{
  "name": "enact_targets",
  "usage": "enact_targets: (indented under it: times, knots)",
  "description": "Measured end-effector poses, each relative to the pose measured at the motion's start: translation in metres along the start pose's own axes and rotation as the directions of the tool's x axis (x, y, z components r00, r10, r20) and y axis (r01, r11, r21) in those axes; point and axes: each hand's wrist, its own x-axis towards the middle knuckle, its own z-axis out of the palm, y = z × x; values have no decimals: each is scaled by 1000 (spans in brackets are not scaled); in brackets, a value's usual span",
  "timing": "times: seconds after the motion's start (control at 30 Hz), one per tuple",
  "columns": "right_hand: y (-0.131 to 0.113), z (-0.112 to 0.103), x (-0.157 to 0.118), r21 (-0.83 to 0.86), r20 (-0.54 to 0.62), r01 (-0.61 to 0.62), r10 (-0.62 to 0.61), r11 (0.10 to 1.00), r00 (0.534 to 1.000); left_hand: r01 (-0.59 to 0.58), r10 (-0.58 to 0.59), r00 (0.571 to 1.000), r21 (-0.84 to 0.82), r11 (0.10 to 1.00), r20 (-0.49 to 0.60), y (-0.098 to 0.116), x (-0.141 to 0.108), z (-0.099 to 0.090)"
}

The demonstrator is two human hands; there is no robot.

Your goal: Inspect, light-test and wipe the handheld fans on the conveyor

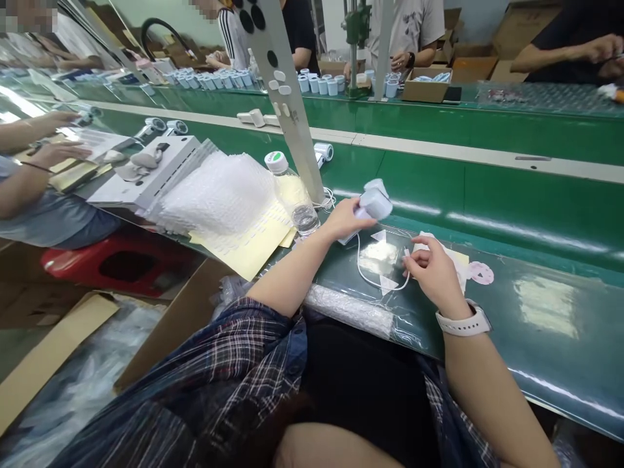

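Note:
My left hand (344, 220) is closed on a pale, white-blue plastic device (375, 203) with a rounded head, tilted over the glass-topped bench and slightly blurred. Between the thumb and fingertips of my right hand (431, 266) is the small white plug end of a thin cable (368, 281). That cable loops down across the bench and back up toward the area below my left hand; where its other end joins is hidden. Under my right hand lies a whitish and yellow paper (459, 263), with a pink round sticker (481, 273) beside it.
A plastic bottle (292, 195) stands left of my left arm, by a slanted metal post (292, 123). Bubble-wrap bags (219, 188) and yellow label sheets (244, 250) lie further left. The green conveyor belt (429, 188) runs behind. Co-workers sit opposite and at left.

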Motion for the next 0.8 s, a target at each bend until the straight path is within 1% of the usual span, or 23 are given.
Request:
enact_targets:
  times: [0.07, 0.1, 0.13, 0.17, 0.2, 0.23, 0.27, 0.3, 0.33, 0.4, 0.5, 0.6, 0.67, 0.8]
  knots:
    - [2, 1, 0, 40, 16, 9, -10, 999, 1000, 11, -17, 999, -171, 985, -30, -3, -6, -3]
    - [3, 2, 0, 51, 24, 13, -15, 999, 1000, 9, -22, 999, -269, 963, -43, -2, -9, -3]
    - [4, 3, 0, 58, 31, 17, -19, 998, 999, -1, -20, 999, -398, 918, -48, -1, -13, -2]
    - [6, 3, 0, 62, 36, 20, -22, 998, 999, -14, -8, 999, -553, 833, -37, 2, -17, 0]
    - [8, 4, 1, 62, 38, 21, -24, 998, 999, -21, 13, 1000, -711, 703, -16, 5, -21, 3]
    - [9, 5, 1, 60, 38, 21, -24, 998, 999, -12, 41, 999, -839, 544, 13, 9, -25, 6]
    - [11, 5, 2, 56, 37, 19, -21, 998, 999, 15, 74, 996, -920, 392, 48, 12, -28, 8]
    - [13, 6, 3, 52, 36, 16, -18, 999, 999, 53, 107, 991, -957, 286, 86, 14, -31, 11]
    - [15, 6, 3, 49, 35, 12, -14, 999, 999, 83, 131, 984, -967, 241, 118, 17, -34, 12]
    - [18, 6, 5, 44, 29, 7, -8, 999, 1000, 116, 170, 974, -972, 204, 152, 20, -39, 12]
    - [20, 5, 6, 37, 25, 1, -2, 999, 1000, 92, 198, 972, -982, 165, 124, 21, -43, 8]
    - [20, 4, 5, 30, 22, -3, 2, 1000, 1000, 42, 190, 978, -978, 207, 82, 20, -44, 1]
    - [20, 4, 5, 32, 19, -2, 1, 999, 1000, 23, 215, 974, -976, 218, 71, 19, -45, -1]
    - [19, 4, 5, 43, 16, -1, 0, 999, 1000, 17, 302, 951, -989, 144, 61, 23, -50, -5]
